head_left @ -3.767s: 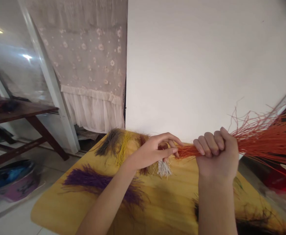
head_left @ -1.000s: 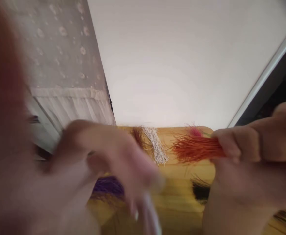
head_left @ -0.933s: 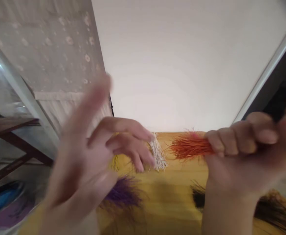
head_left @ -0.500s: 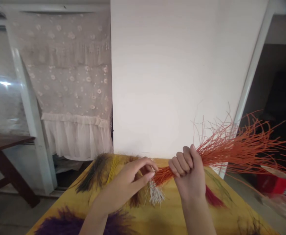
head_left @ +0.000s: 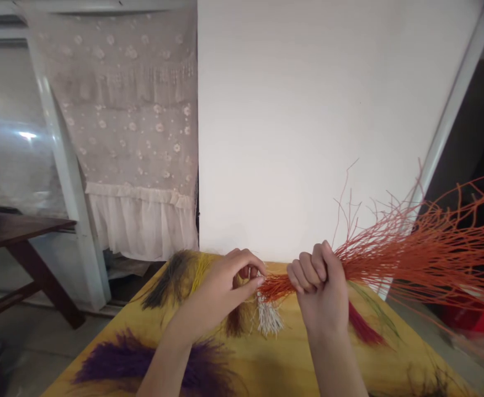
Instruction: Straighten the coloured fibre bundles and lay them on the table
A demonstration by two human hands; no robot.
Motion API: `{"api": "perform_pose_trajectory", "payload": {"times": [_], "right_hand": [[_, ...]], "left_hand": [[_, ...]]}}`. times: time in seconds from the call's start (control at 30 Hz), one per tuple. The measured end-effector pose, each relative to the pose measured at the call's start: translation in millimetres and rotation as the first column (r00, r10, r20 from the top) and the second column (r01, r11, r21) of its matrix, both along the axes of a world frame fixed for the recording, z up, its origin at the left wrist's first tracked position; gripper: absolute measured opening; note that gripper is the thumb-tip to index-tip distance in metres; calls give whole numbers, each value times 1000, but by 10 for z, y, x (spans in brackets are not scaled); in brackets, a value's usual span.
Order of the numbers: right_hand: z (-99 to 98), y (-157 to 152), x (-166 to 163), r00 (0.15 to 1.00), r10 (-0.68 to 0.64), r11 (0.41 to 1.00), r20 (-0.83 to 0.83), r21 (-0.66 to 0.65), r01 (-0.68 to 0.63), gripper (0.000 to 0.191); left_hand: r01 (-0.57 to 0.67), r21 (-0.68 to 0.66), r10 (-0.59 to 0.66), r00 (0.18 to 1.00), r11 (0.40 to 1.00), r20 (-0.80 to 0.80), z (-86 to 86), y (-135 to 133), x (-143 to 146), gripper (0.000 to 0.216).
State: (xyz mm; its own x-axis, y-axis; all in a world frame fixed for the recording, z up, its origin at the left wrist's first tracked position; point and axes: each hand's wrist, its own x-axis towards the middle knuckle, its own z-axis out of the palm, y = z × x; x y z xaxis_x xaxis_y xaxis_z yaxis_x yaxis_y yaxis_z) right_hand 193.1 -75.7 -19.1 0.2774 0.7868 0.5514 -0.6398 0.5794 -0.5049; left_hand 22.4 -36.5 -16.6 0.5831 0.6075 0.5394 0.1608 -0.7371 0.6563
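My right hand (head_left: 321,291) is a fist wrapped round a bundle of thin orange stalks (head_left: 411,255), which fan out to the right over the table's edge. The bundle's cut ends (head_left: 275,286) stick out to the left of the fist. My left hand (head_left: 225,288) is curled, thumb and fingertips pinching at those cut ends. Both hands hover above a yellow table (head_left: 291,364).
On the table lie tufts of dyed stalks: purple (head_left: 142,361), dark brown and yellow (head_left: 179,273), white (head_left: 270,318), red (head_left: 363,328). A white wall stands behind, a lace curtain (head_left: 134,143) at left, a dark wooden table (head_left: 14,231) at far left, a red box (head_left: 479,320) at right.
My left hand, which was raised and spread in front of the camera, has come back down to the bundle's cut ends. The view has tilted up. My right fist has kept hold of the bundle.
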Motion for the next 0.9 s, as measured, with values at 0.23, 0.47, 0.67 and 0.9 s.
{"api": "perform_pose_trajectory", "payload": {"times": [0.23, 0.47, 0.67, 0.9], "right_hand": [[-45, 39, -89, 999, 24, 1000, 30, -17, -24, 47], [-56, 46, -114, 998, 5, 1000, 64, -9, -5, 45], [-10, -24, -14, 996, -56, 998, 63, -24, 57, 45], [3, -43, -22, 998, -65, 998, 0, -5, 65, 45]], "left_hand": [[7, 38, -7, 1000, 999, 10, -17, -13, 96, 7], [26, -12, -26, 998, 1000, 55, -63, 9, 133, 13], [49, -5, -49, 998, 999, 26, -26, 44, 60, 8], [-49, 124, 42, 997, 991, 61, -19, -25, 160, 5]]}}
